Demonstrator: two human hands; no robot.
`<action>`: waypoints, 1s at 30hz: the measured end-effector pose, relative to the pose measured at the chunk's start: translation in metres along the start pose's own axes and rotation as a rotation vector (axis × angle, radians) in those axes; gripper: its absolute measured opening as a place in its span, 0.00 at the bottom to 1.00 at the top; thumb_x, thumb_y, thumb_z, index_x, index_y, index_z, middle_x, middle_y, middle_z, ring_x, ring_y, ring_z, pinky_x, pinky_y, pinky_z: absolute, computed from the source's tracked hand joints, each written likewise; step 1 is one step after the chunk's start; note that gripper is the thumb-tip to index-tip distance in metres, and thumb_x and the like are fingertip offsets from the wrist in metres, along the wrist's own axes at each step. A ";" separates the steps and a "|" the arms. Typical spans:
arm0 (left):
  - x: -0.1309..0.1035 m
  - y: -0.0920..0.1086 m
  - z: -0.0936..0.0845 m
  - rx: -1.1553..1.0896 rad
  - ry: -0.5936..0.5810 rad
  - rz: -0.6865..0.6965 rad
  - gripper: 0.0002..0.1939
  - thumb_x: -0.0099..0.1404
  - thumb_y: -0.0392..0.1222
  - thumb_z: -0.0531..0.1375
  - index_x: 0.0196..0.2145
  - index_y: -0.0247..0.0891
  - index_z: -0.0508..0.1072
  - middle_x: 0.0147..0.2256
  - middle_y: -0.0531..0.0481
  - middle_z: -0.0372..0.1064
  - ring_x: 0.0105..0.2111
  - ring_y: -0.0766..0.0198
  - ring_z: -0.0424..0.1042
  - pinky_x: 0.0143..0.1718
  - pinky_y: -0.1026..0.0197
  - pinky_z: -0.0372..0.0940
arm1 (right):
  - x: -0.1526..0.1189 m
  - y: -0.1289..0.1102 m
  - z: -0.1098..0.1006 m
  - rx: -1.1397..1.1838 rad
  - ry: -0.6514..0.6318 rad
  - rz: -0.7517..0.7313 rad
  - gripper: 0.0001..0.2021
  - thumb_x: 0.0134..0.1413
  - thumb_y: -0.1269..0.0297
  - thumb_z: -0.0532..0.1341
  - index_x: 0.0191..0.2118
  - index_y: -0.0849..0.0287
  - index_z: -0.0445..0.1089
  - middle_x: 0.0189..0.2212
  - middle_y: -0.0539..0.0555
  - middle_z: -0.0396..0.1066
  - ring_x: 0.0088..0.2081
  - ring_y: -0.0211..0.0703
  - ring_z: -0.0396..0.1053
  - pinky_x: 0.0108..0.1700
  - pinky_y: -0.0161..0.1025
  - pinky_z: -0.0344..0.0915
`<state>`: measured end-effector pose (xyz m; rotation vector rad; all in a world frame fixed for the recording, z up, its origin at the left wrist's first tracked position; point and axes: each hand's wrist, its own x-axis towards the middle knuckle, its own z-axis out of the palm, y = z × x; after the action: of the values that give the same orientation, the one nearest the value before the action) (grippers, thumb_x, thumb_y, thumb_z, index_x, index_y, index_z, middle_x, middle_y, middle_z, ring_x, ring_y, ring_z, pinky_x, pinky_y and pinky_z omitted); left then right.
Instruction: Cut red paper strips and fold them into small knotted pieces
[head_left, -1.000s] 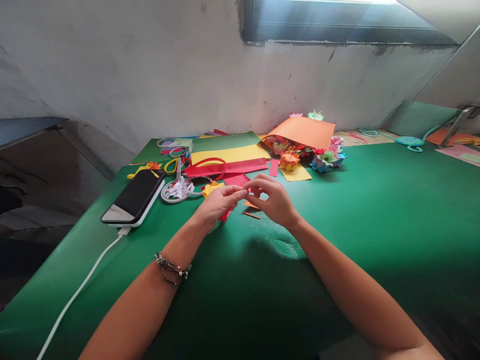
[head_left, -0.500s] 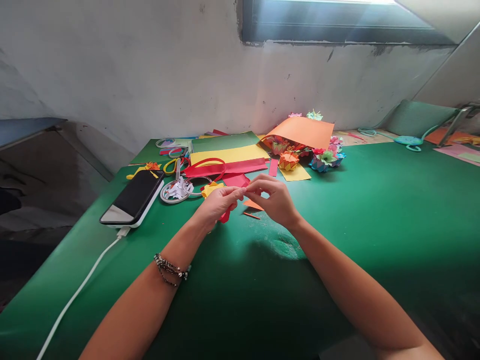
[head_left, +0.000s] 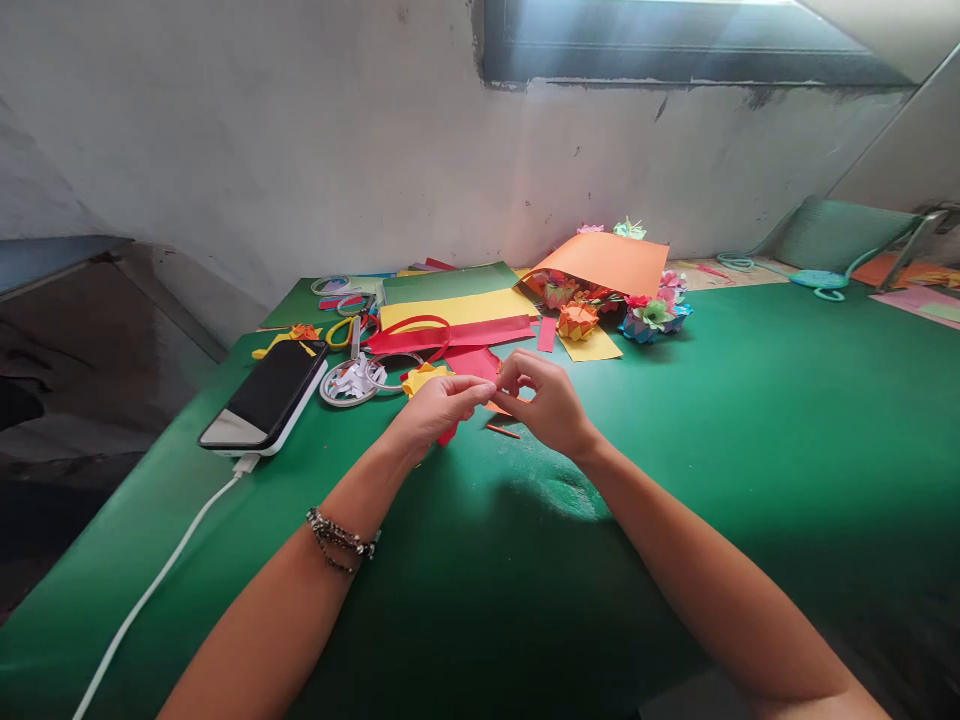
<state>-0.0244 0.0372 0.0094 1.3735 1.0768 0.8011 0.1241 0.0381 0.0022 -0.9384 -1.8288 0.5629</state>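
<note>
My left hand [head_left: 444, 408] is closed with the thumb and forefinger pinched together. A red paper piece [head_left: 448, 433] shows under its curled fingers, mostly hidden by them. Fingertip to fingertip with it, my right hand [head_left: 549, 405] is also in a pinch; whatever lies between the tips is too small to make out. A folded yellow paper piece [head_left: 424, 377] appears just behind my left hand. Past my fingers lie red paper [head_left: 472, 360] and a thin brown stick [head_left: 502, 431].
Left on the green table [head_left: 712, 450] are a phone-like device [head_left: 262, 400] with a white cable [head_left: 165, 575], scissors [head_left: 346, 330] and a tape roll [head_left: 349, 383] filled with white scraps. Behind are coloured sheets [head_left: 450, 305], a curled orange sheet [head_left: 607, 262] and paper flowers [head_left: 654, 318].
My right fingers have curled in more and shifted slightly at the pinch. Less of the red piece shows below my left hand. The other things stay where they were.
</note>
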 end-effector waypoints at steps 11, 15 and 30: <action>0.000 0.002 0.002 -0.080 0.036 -0.007 0.15 0.47 0.51 0.60 0.18 0.36 0.64 0.16 0.58 0.52 0.17 0.74 0.50 0.15 0.68 0.44 | 0.000 0.004 -0.004 -0.024 -0.066 -0.131 0.05 0.50 0.69 0.58 0.29 0.57 0.71 0.25 0.50 0.65 0.25 0.33 0.60 0.28 0.34 0.61; 0.000 0.002 0.001 -0.092 0.021 -0.026 0.15 0.47 0.51 0.60 0.18 0.36 0.65 0.16 0.58 0.53 0.16 0.74 0.51 0.15 0.68 0.44 | 0.000 0.004 -0.004 -0.027 -0.046 -0.131 0.05 0.50 0.70 0.58 0.27 0.58 0.70 0.24 0.50 0.64 0.25 0.33 0.59 0.27 0.34 0.60; 0.001 -0.001 0.002 -0.050 -0.071 -0.029 0.16 0.49 0.52 0.60 0.26 0.36 0.70 0.16 0.60 0.50 0.16 0.75 0.47 0.16 0.68 0.42 | -0.001 0.002 -0.001 0.005 0.015 -0.082 0.11 0.44 0.74 0.60 0.19 0.59 0.58 0.21 0.47 0.58 0.25 0.32 0.57 0.25 0.31 0.56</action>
<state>-0.0225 0.0373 0.0082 1.3316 1.0129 0.7476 0.1257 0.0390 0.0004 -0.8579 -1.8430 0.5083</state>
